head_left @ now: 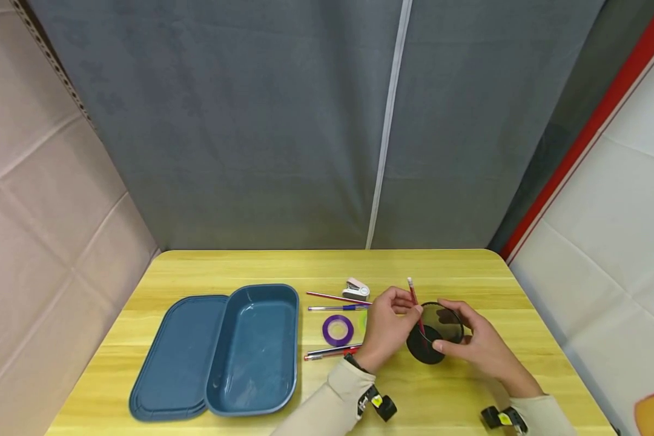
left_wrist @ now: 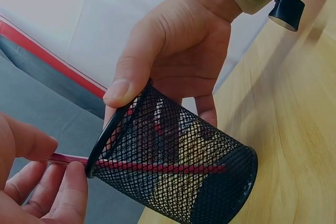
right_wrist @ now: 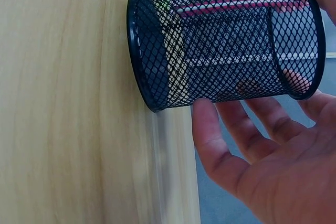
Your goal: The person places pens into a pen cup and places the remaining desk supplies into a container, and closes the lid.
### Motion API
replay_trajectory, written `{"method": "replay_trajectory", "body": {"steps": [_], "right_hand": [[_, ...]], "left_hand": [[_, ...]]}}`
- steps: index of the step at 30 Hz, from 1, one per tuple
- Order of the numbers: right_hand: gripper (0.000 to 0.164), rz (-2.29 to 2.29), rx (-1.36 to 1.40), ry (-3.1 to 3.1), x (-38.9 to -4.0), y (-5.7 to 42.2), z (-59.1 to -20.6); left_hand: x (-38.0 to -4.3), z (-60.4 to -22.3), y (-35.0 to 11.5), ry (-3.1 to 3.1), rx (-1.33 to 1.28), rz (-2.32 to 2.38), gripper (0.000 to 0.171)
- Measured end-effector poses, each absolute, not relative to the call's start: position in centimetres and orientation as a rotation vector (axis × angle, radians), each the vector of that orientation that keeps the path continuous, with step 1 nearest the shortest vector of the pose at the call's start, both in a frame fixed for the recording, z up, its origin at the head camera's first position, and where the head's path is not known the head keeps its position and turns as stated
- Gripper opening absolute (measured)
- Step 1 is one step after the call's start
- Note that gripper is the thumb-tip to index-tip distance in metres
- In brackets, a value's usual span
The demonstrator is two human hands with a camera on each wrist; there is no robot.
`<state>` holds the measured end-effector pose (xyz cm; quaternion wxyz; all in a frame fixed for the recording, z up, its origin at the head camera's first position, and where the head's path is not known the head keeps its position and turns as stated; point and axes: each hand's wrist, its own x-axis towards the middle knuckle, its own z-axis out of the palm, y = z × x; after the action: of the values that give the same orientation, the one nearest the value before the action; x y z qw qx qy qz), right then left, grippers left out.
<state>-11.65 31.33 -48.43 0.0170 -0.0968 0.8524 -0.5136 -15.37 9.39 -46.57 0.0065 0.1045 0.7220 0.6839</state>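
A black mesh pen holder [head_left: 426,346] is at the right side of the table, its base close to the wood. My right hand [head_left: 482,345] grips it by the rim, thumb on the near side and fingers round the far side. Between the thumb and fingers of my left hand [head_left: 389,327] is a red pencil [head_left: 413,292], pinched near the rim with its white eraser end up. Through the mesh in the left wrist view, the lower part of the pencil [left_wrist: 157,167] shows inside the holder, reaching down toward the base.
Left of my hands lie a purple tape roll [head_left: 330,340], a white stapler [head_left: 358,290], a red pencil [head_left: 327,295], a blue pen [head_left: 332,308] and more pens [head_left: 327,352]. A partly hidden green item sits beside them. Further left are a blue box [head_left: 256,357] and its lid [head_left: 177,357].
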Motion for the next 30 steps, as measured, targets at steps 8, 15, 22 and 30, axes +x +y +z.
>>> {"method": "replay_trajectory", "body": {"steps": [8, 15, 22, 30], "right_hand": [[0.072, -1.608, -0.314, 2.647, -11.7, 31.2, -48.4], [0.072, -1.598, -0.312, 2.667, -11.6, 31.2, -48.4], [0.073, -1.607, -0.321, 2.673, -11.7, 31.2, -48.4], [0.072, -1.627, -0.317, 2.657, -11.6, 31.2, -48.5]], "left_hand": [[-15.3, -46.6, 9.2, 2.238, 0.33, 2.16, 0.012], [-15.2, -46.6, 9.0, 2.206, 0.301, 2.174, 0.015], [-15.1, -47.0, 8.8, 2.191, 0.297, 2.178, 0.017], [-15.0, -47.2, 8.1, 2.162, 0.266, 2.211, 0.021]]}}
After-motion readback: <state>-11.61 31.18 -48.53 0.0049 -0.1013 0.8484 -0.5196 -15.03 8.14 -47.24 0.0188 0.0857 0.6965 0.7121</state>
